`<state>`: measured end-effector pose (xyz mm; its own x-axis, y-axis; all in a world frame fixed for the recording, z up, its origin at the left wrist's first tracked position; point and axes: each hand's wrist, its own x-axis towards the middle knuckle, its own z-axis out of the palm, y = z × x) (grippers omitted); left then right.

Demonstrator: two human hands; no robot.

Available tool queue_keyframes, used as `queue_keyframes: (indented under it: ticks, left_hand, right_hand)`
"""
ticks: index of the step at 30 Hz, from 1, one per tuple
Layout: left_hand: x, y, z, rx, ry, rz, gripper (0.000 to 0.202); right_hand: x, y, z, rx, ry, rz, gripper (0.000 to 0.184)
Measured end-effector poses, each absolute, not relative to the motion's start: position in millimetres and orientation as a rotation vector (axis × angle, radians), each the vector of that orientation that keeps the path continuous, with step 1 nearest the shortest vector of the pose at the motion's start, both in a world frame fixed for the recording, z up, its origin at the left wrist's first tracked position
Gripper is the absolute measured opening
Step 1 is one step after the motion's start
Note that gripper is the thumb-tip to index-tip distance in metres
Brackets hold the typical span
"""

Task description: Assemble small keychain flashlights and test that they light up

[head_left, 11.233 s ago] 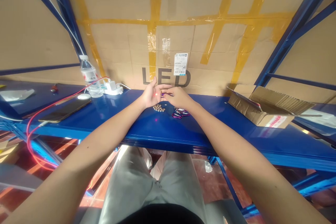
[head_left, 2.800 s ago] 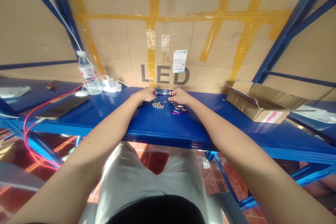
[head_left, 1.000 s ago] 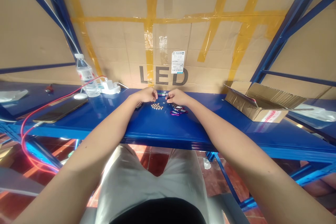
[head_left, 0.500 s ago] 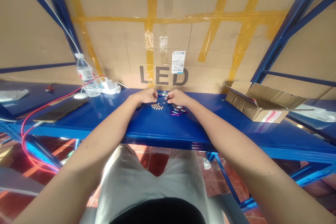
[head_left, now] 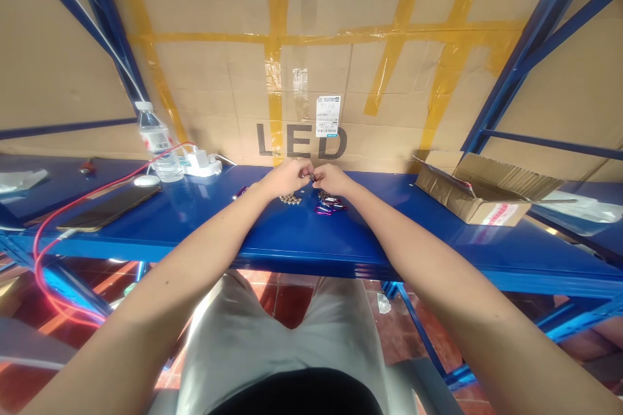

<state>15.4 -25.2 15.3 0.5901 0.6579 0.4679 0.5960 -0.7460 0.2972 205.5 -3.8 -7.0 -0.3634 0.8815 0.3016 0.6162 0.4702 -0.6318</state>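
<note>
My left hand (head_left: 288, 176) and my right hand (head_left: 329, 179) meet fingertip to fingertip over the blue shelf (head_left: 292, 233), both pinched on a small metal piece (head_left: 309, 175) too tiny to name. Just below the left hand lies a cluster of small round metal beads (head_left: 291, 199). Below the right hand lies a small heap of purple and pink carabiner clips (head_left: 329, 205). A slim purple stick (head_left: 239, 192) rests on the shelf left of my left wrist.
A water bottle (head_left: 153, 141), a white power adapter (head_left: 200, 163), a phone (head_left: 109, 209) with a red cable (head_left: 73, 207) lie at the left. An open cardboard box (head_left: 479, 192) sits at the right. A taped cardboard wall marked LED (head_left: 302, 140) backs the shelf.
My hands have drawn closer together; the thin rod held between them half a second ago no longer shows. The slim purple stick now lies uncovered left of my left wrist.
</note>
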Motion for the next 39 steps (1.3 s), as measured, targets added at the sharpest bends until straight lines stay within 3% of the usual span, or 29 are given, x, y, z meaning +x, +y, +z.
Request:
queue_keyframes:
  ticks: [5,19,39]
  left_hand:
    - [16,-25,14,2.809,1.086,0.843,0.017]
    - [17,-17,6,2.924,1.011,0.897,0.012]
    - [20,-14,3,2.887,0.959,0.950,0.011]
  right_hand:
    - [207,1,-10,-1.187,-2.092,0.575,0.005]
    - [209,5,-12,-1.133,-2.064,0.613,0.017]
    - [210,9,-12,-1.068,-2.024,0.499,0.021]
